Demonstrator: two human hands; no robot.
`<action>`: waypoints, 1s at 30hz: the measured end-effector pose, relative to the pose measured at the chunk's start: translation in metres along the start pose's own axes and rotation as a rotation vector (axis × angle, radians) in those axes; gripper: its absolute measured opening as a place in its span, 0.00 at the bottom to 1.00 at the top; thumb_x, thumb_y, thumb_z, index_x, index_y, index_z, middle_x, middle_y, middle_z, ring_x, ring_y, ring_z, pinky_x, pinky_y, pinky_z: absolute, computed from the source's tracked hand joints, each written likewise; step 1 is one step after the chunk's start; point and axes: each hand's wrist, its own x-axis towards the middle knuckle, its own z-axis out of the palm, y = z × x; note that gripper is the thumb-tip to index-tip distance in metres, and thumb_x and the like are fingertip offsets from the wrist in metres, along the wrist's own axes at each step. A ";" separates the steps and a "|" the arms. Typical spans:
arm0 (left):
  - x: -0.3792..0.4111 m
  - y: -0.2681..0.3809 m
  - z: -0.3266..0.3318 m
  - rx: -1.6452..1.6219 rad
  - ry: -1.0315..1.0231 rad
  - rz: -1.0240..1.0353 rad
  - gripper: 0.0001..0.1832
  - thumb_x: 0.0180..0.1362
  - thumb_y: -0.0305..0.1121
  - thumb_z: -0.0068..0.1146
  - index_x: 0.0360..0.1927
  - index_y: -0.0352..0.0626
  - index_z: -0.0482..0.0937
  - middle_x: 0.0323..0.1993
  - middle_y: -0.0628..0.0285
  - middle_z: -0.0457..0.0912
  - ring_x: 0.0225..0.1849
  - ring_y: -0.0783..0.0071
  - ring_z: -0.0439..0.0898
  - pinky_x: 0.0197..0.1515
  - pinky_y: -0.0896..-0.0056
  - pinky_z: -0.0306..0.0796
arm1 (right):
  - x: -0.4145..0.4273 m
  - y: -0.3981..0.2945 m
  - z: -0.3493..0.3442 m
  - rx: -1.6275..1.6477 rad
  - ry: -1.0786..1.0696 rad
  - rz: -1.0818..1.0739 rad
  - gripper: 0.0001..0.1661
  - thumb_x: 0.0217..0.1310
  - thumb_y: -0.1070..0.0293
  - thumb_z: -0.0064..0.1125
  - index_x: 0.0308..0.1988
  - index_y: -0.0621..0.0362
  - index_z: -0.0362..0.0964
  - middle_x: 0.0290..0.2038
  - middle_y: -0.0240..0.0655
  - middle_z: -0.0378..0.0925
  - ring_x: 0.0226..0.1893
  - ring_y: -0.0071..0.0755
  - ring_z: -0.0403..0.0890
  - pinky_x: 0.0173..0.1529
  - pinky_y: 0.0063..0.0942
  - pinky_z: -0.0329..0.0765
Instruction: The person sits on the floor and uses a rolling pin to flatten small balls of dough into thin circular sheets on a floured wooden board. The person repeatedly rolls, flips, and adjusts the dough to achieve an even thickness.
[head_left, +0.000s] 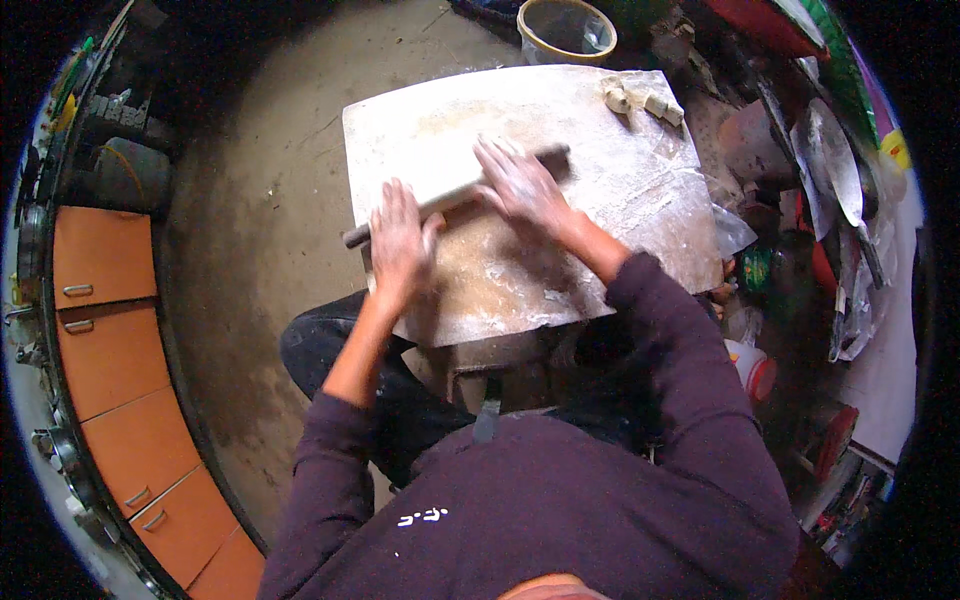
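A long, thin rolling pin (358, 237) lies slantwise across a flour-dusted board (660, 217) in front of me. Near its left end, my left hand (401, 240) rests on top with the fingers stretched forward. My right hand (523, 180) lies over the pin towards its right end, fingers also extended. Between the hands the pin looks pale; whether dough is wrapped there I cannot tell. Beyond the pin the surface is glaring white, so flour and any thin dough sheet cannot be told apart. Several pale lumps, apparently dough (664, 109), sit at the board's far right corner.
A round bucket (566, 56) with a pale rim stands behind the board. Orange cabinets (112, 360) line the left side. On the right are plastic bags (731, 229), a white container with a red lid (750, 371) and other clutter. My knee (319, 337) is beside the board's near left corner.
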 end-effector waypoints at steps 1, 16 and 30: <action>-0.018 0.016 -0.009 0.041 -0.039 0.022 0.41 0.66 0.49 0.47 0.71 0.27 0.51 0.74 0.40 0.49 0.76 0.48 0.46 0.74 0.45 0.41 | -0.023 -0.012 -0.016 0.030 0.038 0.010 0.42 0.64 0.43 0.51 0.63 0.66 0.62 0.66 0.51 0.62 0.69 0.47 0.60 0.72 0.41 0.54; 0.036 -0.022 -0.001 -0.027 0.057 -0.041 0.43 0.67 0.55 0.43 0.69 0.22 0.53 0.73 0.33 0.46 0.76 0.43 0.46 0.74 0.45 0.41 | 0.049 0.017 0.023 -0.047 0.191 0.055 0.44 0.67 0.38 0.42 0.64 0.65 0.60 0.68 0.50 0.59 0.69 0.47 0.59 0.71 0.50 0.51; 0.059 -0.034 -0.012 -0.021 0.020 -0.175 0.42 0.69 0.55 0.39 0.68 0.21 0.55 0.72 0.33 0.50 0.75 0.43 0.47 0.74 0.46 0.41 | 0.072 0.023 0.020 -0.014 0.134 0.104 0.42 0.70 0.38 0.35 0.65 0.65 0.60 0.68 0.51 0.60 0.69 0.48 0.60 0.70 0.46 0.55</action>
